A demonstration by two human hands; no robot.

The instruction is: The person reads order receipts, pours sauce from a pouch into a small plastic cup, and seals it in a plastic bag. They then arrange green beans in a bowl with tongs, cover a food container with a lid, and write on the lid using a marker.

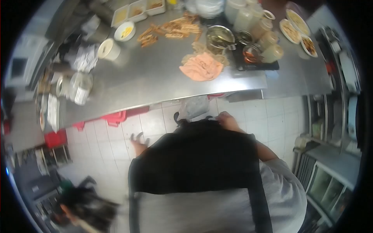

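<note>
My left hand (138, 144) reaches out past the left side of the black apron (194, 159), fingers spread and curved, holding nothing. In front of the apron, my right hand (228, 120) is closed, its fingers curled by the apron's front edge; what it grips, if anything, I cannot make out. A clear plastic bag (194, 107) shows just left of that hand, below the counter edge. Across from me on the steel counter (140, 81) lies a crumpled peach cloth (202, 66).
Brown sticks (175, 28), a metal pot (220, 39) and several bottles (261, 27) stand along the counter's back. Filled plates (290, 31) sit at right, a plastic jar (81, 88) at left. Red bins (115, 117) show underneath. Another person (85, 206) is at lower left, near shelving.
</note>
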